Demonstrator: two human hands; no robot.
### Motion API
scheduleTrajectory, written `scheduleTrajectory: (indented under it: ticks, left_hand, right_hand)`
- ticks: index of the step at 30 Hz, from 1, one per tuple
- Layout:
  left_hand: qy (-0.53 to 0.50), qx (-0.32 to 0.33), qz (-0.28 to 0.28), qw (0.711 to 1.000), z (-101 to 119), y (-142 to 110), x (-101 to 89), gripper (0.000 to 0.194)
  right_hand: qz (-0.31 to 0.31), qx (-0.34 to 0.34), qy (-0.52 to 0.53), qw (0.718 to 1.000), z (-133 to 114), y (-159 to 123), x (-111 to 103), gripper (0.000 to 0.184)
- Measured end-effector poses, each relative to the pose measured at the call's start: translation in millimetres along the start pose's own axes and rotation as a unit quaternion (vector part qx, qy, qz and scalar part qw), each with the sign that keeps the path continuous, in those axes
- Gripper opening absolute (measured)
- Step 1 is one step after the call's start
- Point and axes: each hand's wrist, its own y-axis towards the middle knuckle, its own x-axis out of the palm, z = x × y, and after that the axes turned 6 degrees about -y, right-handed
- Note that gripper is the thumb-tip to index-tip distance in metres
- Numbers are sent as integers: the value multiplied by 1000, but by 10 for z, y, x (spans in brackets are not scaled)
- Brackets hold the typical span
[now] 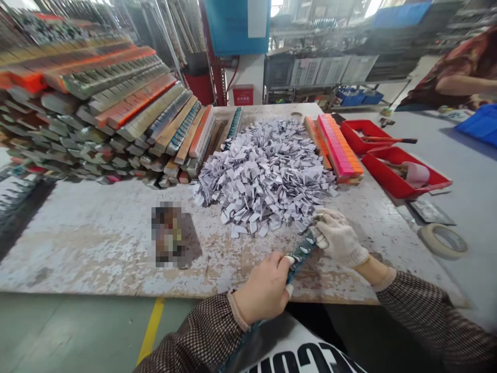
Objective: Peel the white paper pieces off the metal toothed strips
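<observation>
While both hands work at the near edge of the worn table (pixel 97 243), the scene reads as follows.

Left hand: the bare left hand (pixel 266 290) is closed around the lower part of a long dark strip (pixel 301 254), thumb on top.
Right hand: the right hand (pixel 337 235), in a white glove, pinches the upper end of the same strip with its fingers curled shut.
Strip: it runs aslant from the person's lap up over the table edge, between the two hands, its far end just beside the paper heap.
Paper heap: a big pile of small white folded pieces (pixel 264 173) lies in the middle of the table, touching the gloved fingers' side.
Stacked racks: many long grey and orange strips (pixel 97 109) are piled high at the left rear.
Pink bars: a row of pink and orange bars (pixel 337 145) lies right of the heap.
Red trays: two red trays (pixel 392 178) sit beyond, holding tools.
Tape: a roll of tape (pixel 444 241) lies on the grey table at the right.
Other person: a co-worker's arm (pixel 462 83) shows at the far right.
</observation>
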Motion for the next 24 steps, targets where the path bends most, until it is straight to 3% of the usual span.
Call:
scheduleTrajectory:
  ticks: [3,7,8,11,16,19,24]
  left_hand:
    - [-2,11,10,1000,22,50,15,52]
    - [-10,34,56,998,-22,272,-130,77]
    - [12,33,83,996,-51,365,-199,74]
    - [128,11,150,980,-166,701,-410,40]
    - [131,-1,155,979,-322,1113,-566,21]
    - [88,-14,172,981,-383,1114,-578,17]
    - [-56,-43,196,978,-410,840,-541,17]
  right_hand:
    - [11,19,10,1000,92,-20,-57,25]
    - [32,66,36,997,257,-108,-173,24]
    - [38,79,44,995,280,-144,-203,23]
    - [54,110,67,990,278,-274,-265,20]
    - [72,142,106,982,206,-460,-253,14]
    - [84,158,127,976,199,-517,-262,21]
    - [76,145,162,973,27,-396,-381,32]
